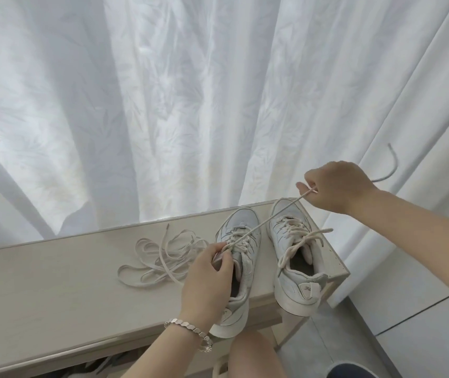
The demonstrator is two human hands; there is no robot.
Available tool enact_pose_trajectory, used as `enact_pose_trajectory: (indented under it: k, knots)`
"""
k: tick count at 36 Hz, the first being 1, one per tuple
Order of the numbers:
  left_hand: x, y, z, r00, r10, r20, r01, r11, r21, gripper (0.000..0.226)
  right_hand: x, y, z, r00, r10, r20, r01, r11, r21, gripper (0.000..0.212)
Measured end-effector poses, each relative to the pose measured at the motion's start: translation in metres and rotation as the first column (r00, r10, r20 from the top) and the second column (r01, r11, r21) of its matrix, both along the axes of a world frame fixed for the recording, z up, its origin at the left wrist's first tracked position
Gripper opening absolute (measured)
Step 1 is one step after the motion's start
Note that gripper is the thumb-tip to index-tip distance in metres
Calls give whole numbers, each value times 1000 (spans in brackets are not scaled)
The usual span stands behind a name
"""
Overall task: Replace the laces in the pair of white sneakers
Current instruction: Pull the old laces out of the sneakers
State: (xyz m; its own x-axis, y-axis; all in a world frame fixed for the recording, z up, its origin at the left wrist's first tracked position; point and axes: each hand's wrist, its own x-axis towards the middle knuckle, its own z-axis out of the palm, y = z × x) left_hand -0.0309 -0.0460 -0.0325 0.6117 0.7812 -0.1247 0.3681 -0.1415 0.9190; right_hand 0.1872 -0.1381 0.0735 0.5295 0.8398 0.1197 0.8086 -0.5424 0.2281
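Two white sneakers stand side by side at the right end of a pale wooden table [54,285], toes pointing away from me. On the left sneaker [241,241] my left hand [207,279] pinches the lace at the top eyelets beside the tongue. A taut lace [269,216] runs from there up and right to my right hand [337,185], which grips it in a fist; its free end [392,165] curls in the air behind that hand. The right sneaker [294,255] is laced, with loose ends over its opening.
A loose pile of cream laces [160,257] lies on the table left of the sneakers. White curtains [163,105] hang right behind the table. The heels of both sneakers overhang the table's front edge. Tiled floor [422,323] shows at the lower right, my knee [256,353] below.
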Motion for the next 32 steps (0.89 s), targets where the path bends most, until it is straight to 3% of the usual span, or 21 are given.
enact_pose_trajectory:
  k: [2,4,6,9,12,16,19,26,29,32]
  knots:
    - [1,0,0,1000,6,12,-6,1000,-11,13,-11,-1,-6,998,39,-47,-44,994,-103,36]
    - [1,-1,0,1000,16,24,-15,1000,-21,12,-25,-2,-13,981,42,-191,-83,973,-214,23]
    - [0,0,0,999,25,42,-23,999,-45,11,-39,0,-16,936,-19,-351,-85,957,-278,31]
    - [-1,1,0,998,16,54,-12,997,-77,11,-51,9,-19,872,22,-490,-89,989,-115,36]
    - [-3,2,0,998,-3,61,10,995,-104,15,-60,26,-24,864,182,-469,-145,983,114,26]
    - [-6,2,0,996,-8,86,21,988,-150,23,-80,49,-38,740,244,-627,-232,967,102,24]
    - [-9,2,-1,993,-3,115,21,988,-154,11,-85,61,-46,757,220,-616,-278,961,1,19]
    - [-8,4,-2,996,2,94,14,985,-170,13,-85,67,-42,836,303,-458,-399,908,-127,21]
    - [-7,6,-4,996,-6,92,22,984,-175,8,-86,65,-43,836,365,-411,-441,891,-106,21]
    - [-6,6,-5,995,-6,96,22,984,-175,29,-87,61,-49,795,356,-490,-407,913,3,18]
